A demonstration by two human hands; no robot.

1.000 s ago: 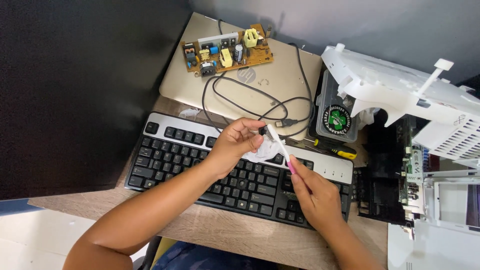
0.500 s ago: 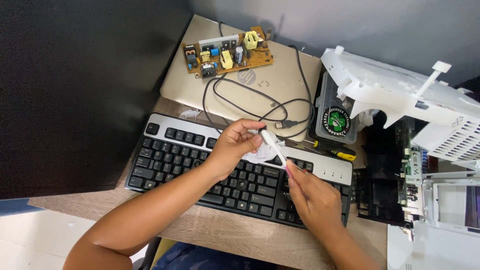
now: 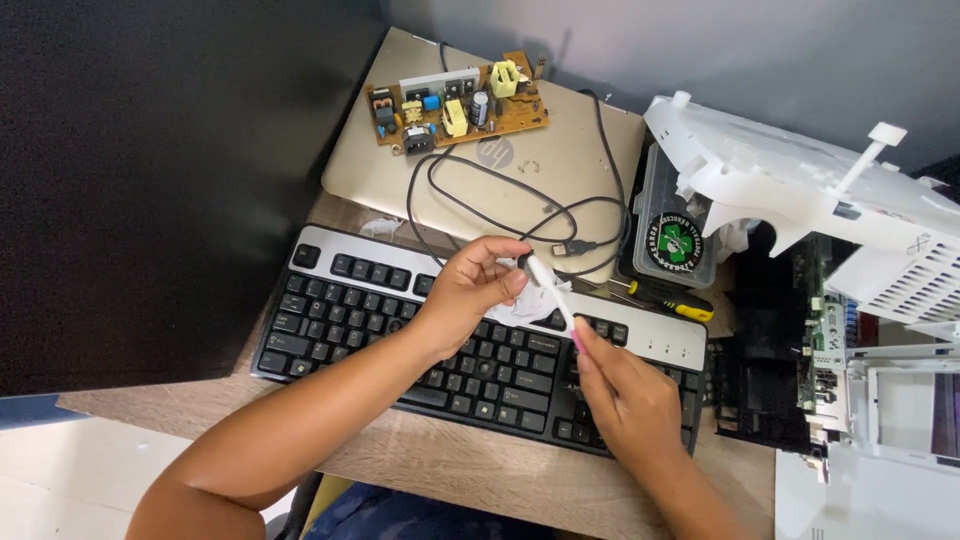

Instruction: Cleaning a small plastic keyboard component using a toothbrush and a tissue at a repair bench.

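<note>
Under both grips lies the black keyboard (image 3: 420, 330) on the tabletop (image 3: 450, 465), the closed laptop (image 3: 560, 170) beyond them, while the left hand (image 3: 470, 290) pinches one end of a thin white stick (image 3: 550, 295) and the right hand (image 3: 625, 385) pinches its other end.

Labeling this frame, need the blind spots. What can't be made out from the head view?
- Small white stick between left hand and right hand: too small to identify.
- White crumpled piece: mostly hidden behind the left hand's fingers.
- Keyboard middle keys: covered by both hands.
- White plastic housing: cut off by the right edge.
- Screwdriver: tip too small to tell.
</note>
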